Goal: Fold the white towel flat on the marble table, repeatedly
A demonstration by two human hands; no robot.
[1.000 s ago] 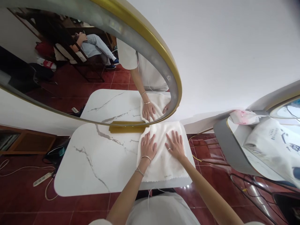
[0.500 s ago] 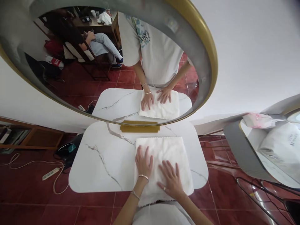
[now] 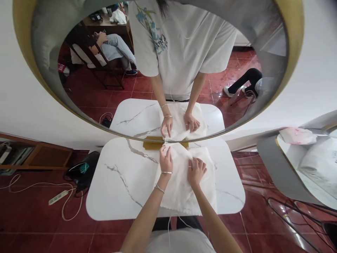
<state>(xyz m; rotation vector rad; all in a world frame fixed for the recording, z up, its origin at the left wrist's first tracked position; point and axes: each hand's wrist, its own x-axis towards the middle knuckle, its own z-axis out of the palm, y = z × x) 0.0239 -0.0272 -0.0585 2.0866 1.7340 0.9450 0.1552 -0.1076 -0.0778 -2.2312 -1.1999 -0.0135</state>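
Observation:
A white towel [image 3: 181, 189] lies on the white marble-patterned table [image 3: 118, 182]. My left hand [image 3: 166, 161], with bracelets at its wrist, pinches the towel's far left corner and holds it up near the mirror's lower edge. My right hand [image 3: 197, 170], wearing a ring, rests at the far part of the towel with its fingers curled and closed on the fabric. Between the two hands the far edge is lifted and slanted. Towards me, the near edge lies flat close to the table's front.
A gold-rimmed round mirror [image 3: 295, 45] hangs just beyond the table, above a gold bracket [image 3: 150, 144]. To the right stands another table with a tissue pack [image 3: 298, 135]. On the red floor at left lie a power strip [image 3: 58, 197] and a black bag [image 3: 91, 167].
Both hands have gone from lying flat and spread on the towel to closed on its far part. The left hand has moved away from me and raised the far corner.

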